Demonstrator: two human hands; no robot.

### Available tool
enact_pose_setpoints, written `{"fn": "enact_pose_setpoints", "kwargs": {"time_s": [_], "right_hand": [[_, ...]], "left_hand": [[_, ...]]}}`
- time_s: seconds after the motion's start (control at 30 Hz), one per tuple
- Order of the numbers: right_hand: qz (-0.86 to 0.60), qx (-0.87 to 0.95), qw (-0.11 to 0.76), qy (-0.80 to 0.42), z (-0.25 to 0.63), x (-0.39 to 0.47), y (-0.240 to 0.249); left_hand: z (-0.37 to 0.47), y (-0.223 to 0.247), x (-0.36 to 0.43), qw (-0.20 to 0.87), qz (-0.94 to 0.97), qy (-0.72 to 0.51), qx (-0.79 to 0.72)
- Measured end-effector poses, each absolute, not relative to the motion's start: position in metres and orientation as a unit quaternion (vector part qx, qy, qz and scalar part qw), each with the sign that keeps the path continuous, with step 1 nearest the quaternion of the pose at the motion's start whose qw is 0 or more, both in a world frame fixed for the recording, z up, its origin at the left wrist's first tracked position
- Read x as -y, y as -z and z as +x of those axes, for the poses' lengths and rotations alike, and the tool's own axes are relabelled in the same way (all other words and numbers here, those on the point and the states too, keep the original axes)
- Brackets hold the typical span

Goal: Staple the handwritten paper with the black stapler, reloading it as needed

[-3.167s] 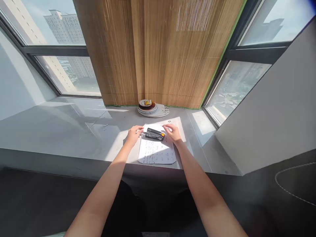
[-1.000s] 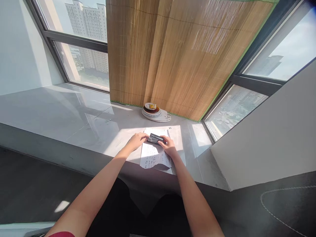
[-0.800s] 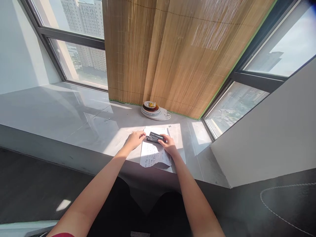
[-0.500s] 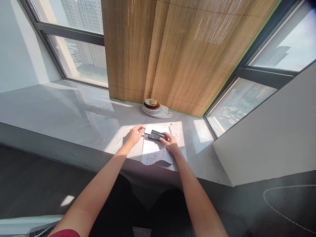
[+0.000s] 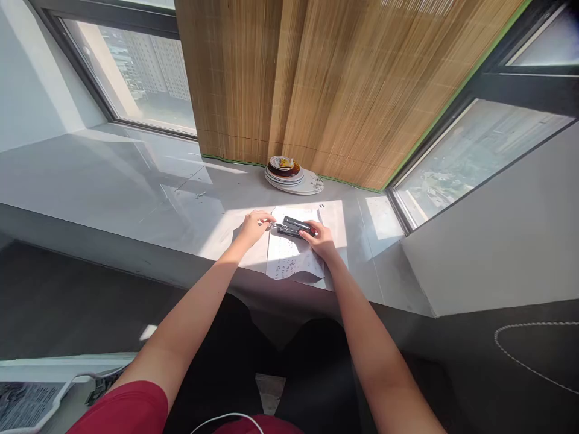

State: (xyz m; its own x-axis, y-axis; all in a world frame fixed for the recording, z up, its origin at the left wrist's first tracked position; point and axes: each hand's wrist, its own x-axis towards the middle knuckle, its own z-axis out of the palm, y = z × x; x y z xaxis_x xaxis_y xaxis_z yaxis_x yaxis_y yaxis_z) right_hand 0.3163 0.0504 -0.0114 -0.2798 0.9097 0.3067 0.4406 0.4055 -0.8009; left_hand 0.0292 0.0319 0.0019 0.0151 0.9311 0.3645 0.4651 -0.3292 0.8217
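A black stapler [image 5: 296, 223] lies over a sheet of handwritten paper [image 5: 289, 259] on the sunlit sill. Its top is lifted apart from its base at the left end. My right hand [image 5: 320, 239] is closed around the stapler's right end. At the opposite end my left hand [image 5: 254, 228] pinches with thumb and forefinger around a small, shiny piece by the stapler's tip; I cannot make out what it is. The paper's lower edge curls up near the sill's front edge.
A stack of plates [image 5: 284, 175] with a small yellow packet [image 5: 286, 162] on top stands behind the paper. Two small dark pieces [image 5: 321, 206] lie beyond the paper's upper right corner. A bamboo blind [image 5: 316, 78] hangs at the back between windows.
The camera view has tilted down and shifted slightly, so everything sits higher in the picture. Both hands stay at the stapler, the left fingers now right against its tip.
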Motion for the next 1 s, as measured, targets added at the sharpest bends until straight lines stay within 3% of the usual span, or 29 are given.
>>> {"fn": "enact_pose_setpoints", "kwargs": {"time_s": [1.0], "right_hand": [[-0.456,0.736,0.4,-0.299,0.3142,-0.053,0.0149]], "left_hand": [[0.0294,-0.0059,-0.0334,0.184,0.701,-0.432,-0.536]]}}
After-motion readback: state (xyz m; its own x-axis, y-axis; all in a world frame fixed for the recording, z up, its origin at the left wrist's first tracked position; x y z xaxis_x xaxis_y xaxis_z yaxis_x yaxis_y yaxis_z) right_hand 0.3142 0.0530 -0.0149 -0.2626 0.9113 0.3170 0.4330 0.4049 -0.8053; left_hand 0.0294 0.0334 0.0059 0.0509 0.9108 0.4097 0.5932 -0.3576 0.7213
